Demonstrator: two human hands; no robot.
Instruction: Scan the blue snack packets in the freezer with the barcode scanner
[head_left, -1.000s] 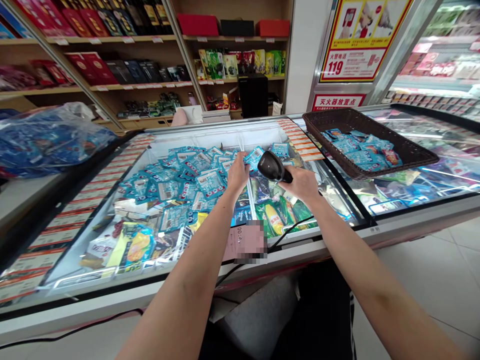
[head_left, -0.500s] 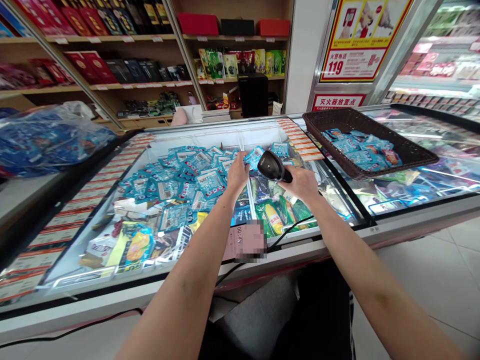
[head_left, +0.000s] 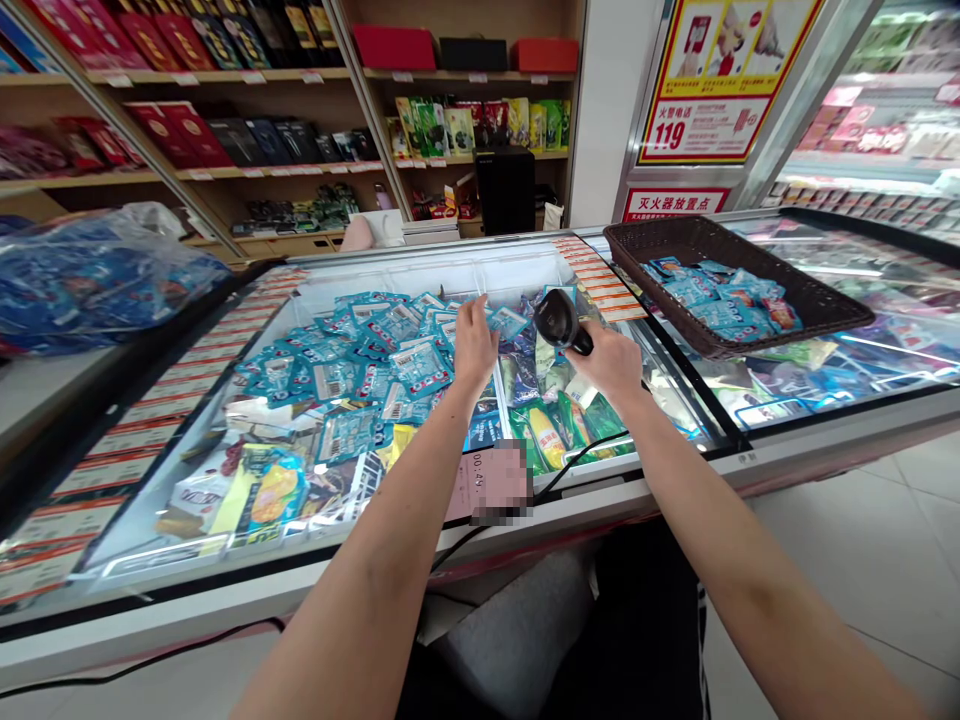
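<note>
Gripping a black scanner [head_left: 559, 320] by its handle, the right hand [head_left: 611, 362] is closed around it, with the scanner's head at its 10 o'clock. The left hand [head_left: 475, 342] is well apart from the right, palm down and empty-looking, fingers pointing to 12 o'clock; whether its fingertips touch anything is hard to tell. Just beside it, at 2 o'clock, lies a single blue packet [head_left: 508, 322], between that hand and the scanner. A heap of blue packets [head_left: 360, 350] spreads from the left hand's 9 o'clock round to 11 o'clock. At its 6 o'clock a pink-screened device [head_left: 466, 485], partly pixelated, lies by the freezer's front edge, and a black cable [head_left: 577, 460] curves past it. Green bags [head_left: 551, 432] show inside the freezer [head_left: 187, 602] at the right hand's 7 o'clock. At its 2 o'clock, a dark wicker basket [head_left: 814, 275] stands on the glass, part-filled with more blue packets. Farther out, a clear plastic bag [head_left: 97, 280] of blue goods bulges at 10 o'clock, wooden shelves [head_left: 442, 76] line 11 to 12, and a red-and-yellow notice [head_left: 701, 110] hangs at 1 o'clock
</note>
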